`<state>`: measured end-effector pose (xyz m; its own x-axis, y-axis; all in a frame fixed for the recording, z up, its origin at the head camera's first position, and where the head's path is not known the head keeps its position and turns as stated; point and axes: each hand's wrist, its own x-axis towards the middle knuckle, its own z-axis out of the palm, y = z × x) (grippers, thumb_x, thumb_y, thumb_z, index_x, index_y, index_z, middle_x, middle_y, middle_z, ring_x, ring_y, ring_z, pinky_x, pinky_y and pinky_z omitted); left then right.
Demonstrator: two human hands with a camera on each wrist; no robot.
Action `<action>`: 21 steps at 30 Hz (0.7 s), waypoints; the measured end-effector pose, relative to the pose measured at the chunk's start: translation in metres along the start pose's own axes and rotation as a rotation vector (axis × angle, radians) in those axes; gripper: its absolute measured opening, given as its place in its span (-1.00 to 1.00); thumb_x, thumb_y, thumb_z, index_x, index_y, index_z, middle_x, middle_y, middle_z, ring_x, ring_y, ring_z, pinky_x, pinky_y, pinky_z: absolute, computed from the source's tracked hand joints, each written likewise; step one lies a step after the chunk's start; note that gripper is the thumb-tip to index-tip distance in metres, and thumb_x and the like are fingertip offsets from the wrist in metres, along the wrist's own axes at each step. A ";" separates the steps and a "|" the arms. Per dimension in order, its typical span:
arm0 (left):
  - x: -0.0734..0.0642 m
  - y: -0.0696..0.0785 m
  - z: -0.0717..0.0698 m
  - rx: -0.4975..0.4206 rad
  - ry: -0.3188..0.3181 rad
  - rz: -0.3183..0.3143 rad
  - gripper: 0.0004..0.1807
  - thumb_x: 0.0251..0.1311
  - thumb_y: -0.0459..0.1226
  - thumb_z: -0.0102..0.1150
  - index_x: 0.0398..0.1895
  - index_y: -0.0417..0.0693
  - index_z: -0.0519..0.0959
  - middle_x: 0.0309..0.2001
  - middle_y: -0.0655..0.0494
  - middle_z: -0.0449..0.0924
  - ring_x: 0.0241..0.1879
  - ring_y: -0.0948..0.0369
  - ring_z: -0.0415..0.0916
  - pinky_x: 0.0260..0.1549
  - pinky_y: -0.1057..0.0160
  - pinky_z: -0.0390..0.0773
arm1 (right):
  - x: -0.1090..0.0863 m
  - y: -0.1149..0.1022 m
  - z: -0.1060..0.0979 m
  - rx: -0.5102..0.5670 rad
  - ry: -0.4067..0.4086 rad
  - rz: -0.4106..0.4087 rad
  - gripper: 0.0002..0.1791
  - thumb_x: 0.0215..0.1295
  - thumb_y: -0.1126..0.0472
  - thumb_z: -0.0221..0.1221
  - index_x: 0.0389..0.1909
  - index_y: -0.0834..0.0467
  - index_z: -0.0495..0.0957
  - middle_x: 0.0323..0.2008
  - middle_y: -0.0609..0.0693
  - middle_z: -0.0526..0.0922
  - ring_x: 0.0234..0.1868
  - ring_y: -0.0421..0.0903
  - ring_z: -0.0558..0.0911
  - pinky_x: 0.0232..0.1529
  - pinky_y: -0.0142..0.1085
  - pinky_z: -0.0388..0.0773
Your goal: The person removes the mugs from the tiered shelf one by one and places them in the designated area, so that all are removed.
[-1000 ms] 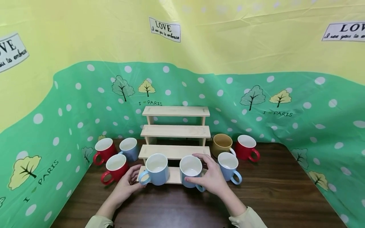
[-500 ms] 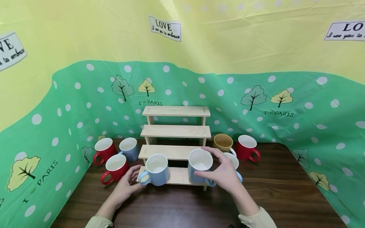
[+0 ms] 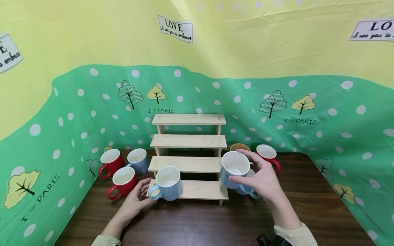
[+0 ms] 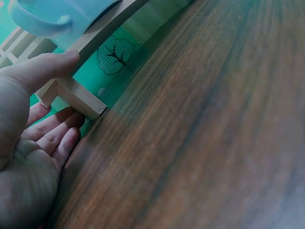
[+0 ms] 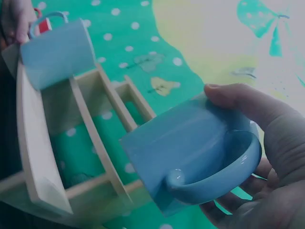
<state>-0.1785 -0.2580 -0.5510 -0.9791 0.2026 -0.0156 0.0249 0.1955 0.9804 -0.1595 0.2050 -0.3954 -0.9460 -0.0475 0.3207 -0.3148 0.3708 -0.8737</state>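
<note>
My right hand [image 3: 263, 177] grips a light blue mug [image 3: 228, 177] in the air beside the right end of the wooden step shelf [image 3: 201, 190]. In the right wrist view, the mug [image 5: 183, 143] lies between thumb and fingers, its handle toward the palm. A second light blue mug [image 3: 174, 188] stands upright on the lowest step's left part, handle facing left. At that step's left end my left hand [image 3: 135, 198] holds the shelf. In the left wrist view, the thumb [image 4: 43, 69] meets the plank's edge and the fingers curl by the leg.
Left of the shelf stand two red mugs [image 3: 124, 184] and a blue mug [image 3: 138, 162]. On the right are a tan mug [image 3: 240, 147], a red mug [image 3: 267, 152] and a partly covered blue mug [image 3: 250, 174]. A patterned cloth [image 3: 191, 78] hangs behind the table [image 3: 184, 222].
My right hand has lifted the light blue mug off the lowest step's right part and carried it right and upward. The left hand stays put.
</note>
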 end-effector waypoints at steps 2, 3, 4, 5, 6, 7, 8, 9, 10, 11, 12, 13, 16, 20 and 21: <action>0.000 -0.001 0.000 -0.002 -0.001 0.001 -0.08 0.27 -0.35 0.55 0.63 -0.17 0.26 0.41 -0.16 0.58 0.34 0.08 0.54 0.26 0.41 0.50 | 0.001 0.001 -0.008 -0.006 0.004 -0.010 -0.08 -0.03 0.24 0.75 0.43 0.06 0.61 0.21 0.02 0.70 0.13 -0.02 0.67 0.06 -0.30 0.61; 0.000 -0.001 0.000 -0.002 -0.001 0.002 -0.08 0.27 -0.35 0.55 0.63 -0.17 0.26 0.41 -0.16 0.58 0.33 0.09 0.54 0.25 0.41 0.50 | 0.001 0.002 -0.012 -0.006 0.008 -0.011 -0.07 -0.03 0.25 0.75 0.44 0.06 0.60 0.21 0.04 0.70 0.11 -0.03 0.67 0.03 -0.32 0.63; 0.000 -0.001 -0.001 -0.003 -0.002 0.003 -0.09 0.27 -0.35 0.55 0.63 -0.17 0.26 0.41 -0.16 0.58 0.33 0.10 0.55 0.25 0.41 0.50 | 0.001 0.002 -0.015 -0.005 0.013 -0.010 -0.08 -0.02 0.26 0.74 0.45 0.06 0.60 0.21 0.06 0.69 0.10 -0.03 0.67 0.00 -0.33 0.65; 0.000 -0.001 -0.001 -0.004 -0.002 0.004 -0.09 0.27 -0.35 0.55 0.63 -0.16 0.27 0.41 -0.16 0.58 0.33 0.12 0.55 0.25 0.41 0.50 | 0.001 0.003 -0.019 -0.007 0.023 -0.009 -0.08 -0.01 0.26 0.74 0.45 0.05 0.60 0.21 0.07 0.68 0.09 -0.04 0.66 -0.03 -0.33 0.66; 0.000 -0.002 -0.001 -0.003 -0.002 0.004 -0.09 0.27 -0.36 0.55 0.63 -0.16 0.27 0.41 -0.16 0.58 0.33 0.13 0.55 0.26 0.41 0.50 | 0.001 0.004 -0.023 -0.006 0.034 -0.007 -0.09 -0.01 0.27 0.73 0.44 0.05 0.60 0.21 0.07 0.68 0.09 -0.04 0.66 -0.06 -0.33 0.68; 0.000 -0.002 -0.001 -0.003 -0.001 0.004 -0.09 0.27 -0.35 0.55 0.62 -0.16 0.27 0.42 -0.16 0.57 0.33 0.15 0.55 0.26 0.41 0.49 | 0.001 0.004 -0.026 -0.007 0.043 -0.004 -0.09 0.00 0.28 0.73 0.45 0.05 0.60 0.21 0.07 0.67 0.08 -0.05 0.66 -0.09 -0.34 0.68; -0.001 -0.002 -0.001 -0.002 -0.001 0.005 -0.09 0.27 -0.36 0.55 0.63 -0.17 0.26 0.42 -0.16 0.57 0.32 0.16 0.55 0.26 0.41 0.49 | 0.001 0.005 -0.030 -0.001 0.055 0.000 -0.09 0.00 0.30 0.73 0.45 0.06 0.60 0.20 0.06 0.67 0.08 -0.06 0.65 -0.09 -0.34 0.68; -0.001 -0.001 -0.001 0.000 -0.002 0.006 -0.09 0.28 -0.36 0.55 0.63 -0.17 0.26 0.42 -0.17 0.57 0.31 0.18 0.55 0.26 0.41 0.49 | 0.001 0.007 -0.034 0.001 0.064 0.001 -0.09 0.01 0.31 0.72 0.45 0.06 0.60 0.20 0.05 0.67 0.08 -0.06 0.64 -0.10 -0.34 0.68; -0.001 -0.001 -0.001 0.000 -0.002 0.008 -0.09 0.28 -0.36 0.54 0.63 -0.18 0.26 0.42 -0.18 0.57 0.31 0.19 0.56 0.26 0.42 0.49 | 0.001 0.009 -0.038 0.008 0.073 0.000 -0.09 0.01 0.34 0.71 0.45 0.08 0.59 0.19 0.04 0.67 0.08 -0.06 0.65 -0.10 -0.36 0.68; -0.001 -0.001 -0.001 0.000 -0.002 0.011 -0.09 0.28 -0.36 0.54 0.63 -0.20 0.25 0.42 -0.18 0.57 0.30 0.21 0.56 0.26 0.42 0.49 | 0.002 0.011 -0.043 0.023 0.080 0.001 -0.09 0.01 0.37 0.70 0.45 0.10 0.59 0.18 0.02 0.68 0.07 -0.07 0.66 -0.09 -0.37 0.68; -0.001 -0.001 -0.001 0.001 -0.002 0.013 -0.09 0.28 -0.36 0.54 0.63 -0.21 0.25 0.42 -0.19 0.57 0.29 0.22 0.57 0.25 0.42 0.49 | 0.002 0.014 -0.047 0.039 0.083 0.001 -0.09 0.01 0.40 0.69 0.46 0.13 0.58 0.17 0.01 0.69 0.06 -0.08 0.67 -0.09 -0.38 0.69; -0.001 -0.001 -0.001 0.000 -0.003 0.017 -0.08 0.28 -0.37 0.54 0.63 -0.22 0.24 0.42 -0.20 0.57 0.29 0.24 0.57 0.25 0.42 0.49 | 0.002 0.017 -0.051 0.057 0.086 0.004 -0.09 0.02 0.43 0.67 0.46 0.16 0.57 0.16 -0.01 0.70 0.06 -0.09 0.68 -0.09 -0.39 0.69; -0.001 -0.001 -0.001 -0.002 -0.007 0.024 -0.08 0.27 -0.39 0.53 0.63 -0.24 0.23 0.42 -0.22 0.56 0.28 0.26 0.57 0.24 0.43 0.49 | 0.004 0.026 -0.065 0.096 0.101 0.028 -0.10 0.04 0.48 0.63 0.47 0.21 0.55 0.14 -0.09 0.71 0.06 -0.13 0.68 -0.06 -0.44 0.67; -0.001 -0.001 0.000 -0.007 -0.004 0.011 -0.07 0.26 -0.40 0.54 0.63 -0.21 0.24 0.42 -0.19 0.56 0.28 0.26 0.58 0.25 0.44 0.49 | 0.003 0.038 -0.082 0.067 0.144 0.082 -0.10 0.09 0.44 0.63 0.50 0.19 0.53 0.17 -0.20 0.66 0.09 -0.20 0.63 -0.04 -0.50 0.63; -0.001 0.000 0.000 -0.009 -0.001 0.006 -0.07 0.25 -0.40 0.55 0.63 -0.20 0.25 0.42 -0.18 0.57 0.28 0.26 0.58 0.24 0.44 0.49 | 0.003 0.041 -0.086 0.041 0.154 0.090 -0.09 0.10 0.42 0.63 0.51 0.18 0.52 0.18 -0.23 0.64 0.10 -0.22 0.62 -0.03 -0.52 0.62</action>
<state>-0.1777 -0.2581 -0.5514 -0.9787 0.2050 -0.0096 0.0294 0.1860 0.9821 -0.1686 0.2995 -0.3988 -0.9483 0.1283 0.2904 -0.2355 0.3293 -0.9144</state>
